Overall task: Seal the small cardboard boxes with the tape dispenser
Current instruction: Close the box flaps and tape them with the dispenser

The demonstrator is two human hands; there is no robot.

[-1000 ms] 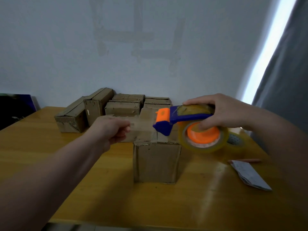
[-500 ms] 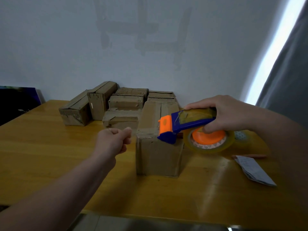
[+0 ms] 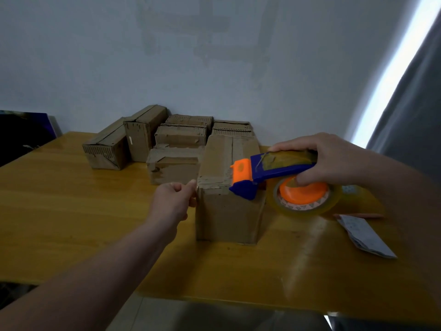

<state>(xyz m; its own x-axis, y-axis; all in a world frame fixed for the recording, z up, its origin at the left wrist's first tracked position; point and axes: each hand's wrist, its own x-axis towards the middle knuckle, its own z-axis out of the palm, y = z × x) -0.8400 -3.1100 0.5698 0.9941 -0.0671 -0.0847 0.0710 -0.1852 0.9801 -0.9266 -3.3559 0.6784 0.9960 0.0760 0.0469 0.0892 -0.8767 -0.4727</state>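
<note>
The right hand (image 3: 319, 161) is curled around the blue and orange tape dispenser (image 3: 274, 173), whose front end rests on the near top edge of a cardboard box (image 3: 229, 211) standing in the middle of the yellow worktop (image 3: 71, 211). The left hand (image 3: 176, 201), fingers curled, sits against that box's near left top corner; I cannot tell whether it pinches anything. More boxes (image 3: 181, 139) are clustered behind by the wall, and a folded paper (image 3: 365, 235) lies to the right.
</note>
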